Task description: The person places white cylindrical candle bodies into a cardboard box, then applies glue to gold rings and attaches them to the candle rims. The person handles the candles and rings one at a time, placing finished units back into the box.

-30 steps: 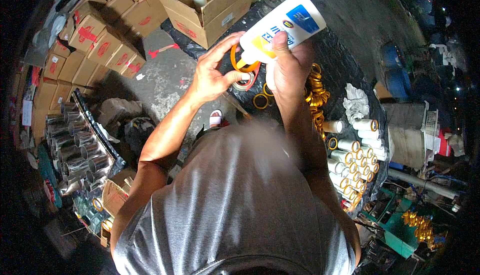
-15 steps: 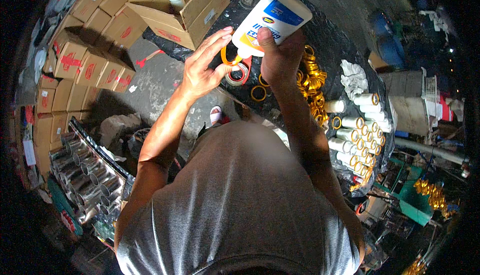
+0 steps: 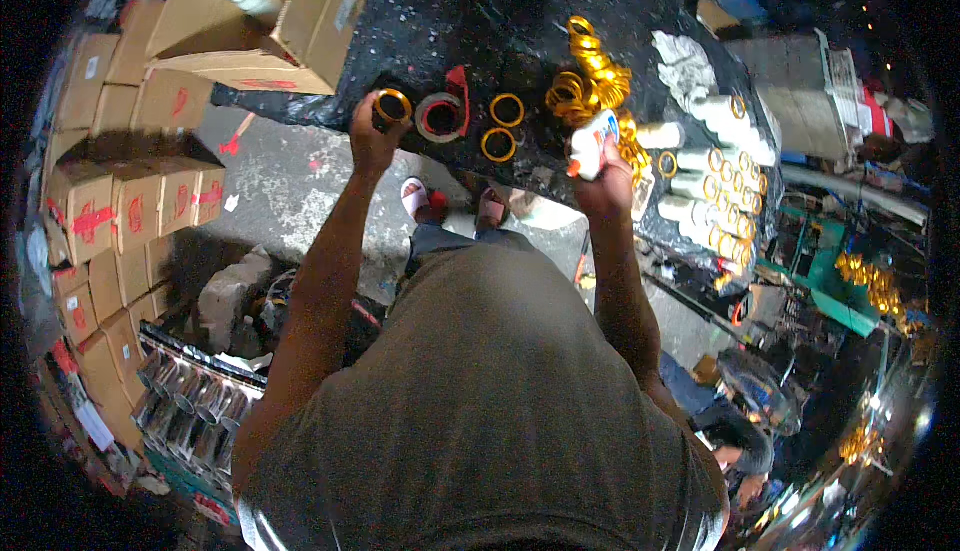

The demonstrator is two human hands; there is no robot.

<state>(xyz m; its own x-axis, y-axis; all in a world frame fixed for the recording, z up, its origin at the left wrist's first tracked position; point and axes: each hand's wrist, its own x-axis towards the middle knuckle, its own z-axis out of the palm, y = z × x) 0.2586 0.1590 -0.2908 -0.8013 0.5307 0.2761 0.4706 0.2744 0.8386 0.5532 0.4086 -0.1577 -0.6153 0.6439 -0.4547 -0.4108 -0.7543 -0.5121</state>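
Near the table's left edge, my left hand point(image 3: 374, 139) is closed on a gold ring point(image 3: 408, 101), its fingers at the ring's left and lower rim. My right hand point(image 3: 610, 189) grips a white glue bottle point(image 3: 588, 148) with an orange tip, which leans low at the front edge of the gold ring pile point(image 3: 600, 76). Between my hands, two loose gold rings, a far one point(image 3: 507, 94) and a near one point(image 3: 498, 159), lie on the black-covered table point(image 3: 480, 11). Beside them rests a tape roll point(image 3: 424, 121) with a red strip.
White tubes point(image 3: 690, 184), several with gold rings on their ends, lie at the table's right beside a crumpled white cloth point(image 3: 685, 63). An open carton point(image 3: 335, 26) with white tubes stands at the far left. Stacked cartons point(image 3: 135, 196) and shiny metal tubes point(image 3: 190, 391) are on the left.
The glue bottle has moved away from the ring, down and to the right. My left hand has carried the ring left, down to the table. My view has shifted, showing both feet.
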